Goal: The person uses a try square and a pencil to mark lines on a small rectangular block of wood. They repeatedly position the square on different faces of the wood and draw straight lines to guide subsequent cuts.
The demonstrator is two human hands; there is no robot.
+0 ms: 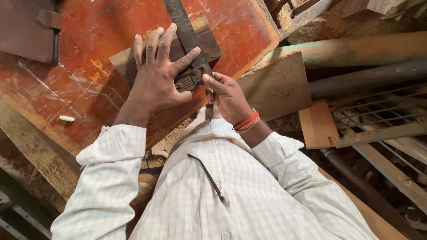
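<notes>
My left hand (156, 71) lies flat, fingers spread, on a small brown wooden block (208, 41) that rests on a red-painted board (80, 58). A dark metal try square (184, 31) lies across the block, its blade running up to the top edge and its stock (190, 79) at the block's near end. My left thumb presses against the blade. My right hand (227, 95), with a red thread band at the wrist, pinches the near end of the square's stock with thumb and fingers.
A white chalk stick (66, 118) lies on the red board at the left. A dark hinged panel (26, 29) sits top left. To the right are a rough wooden slab (278, 84), pipes (356, 51), a plank (316, 124) and metal frames (382, 120).
</notes>
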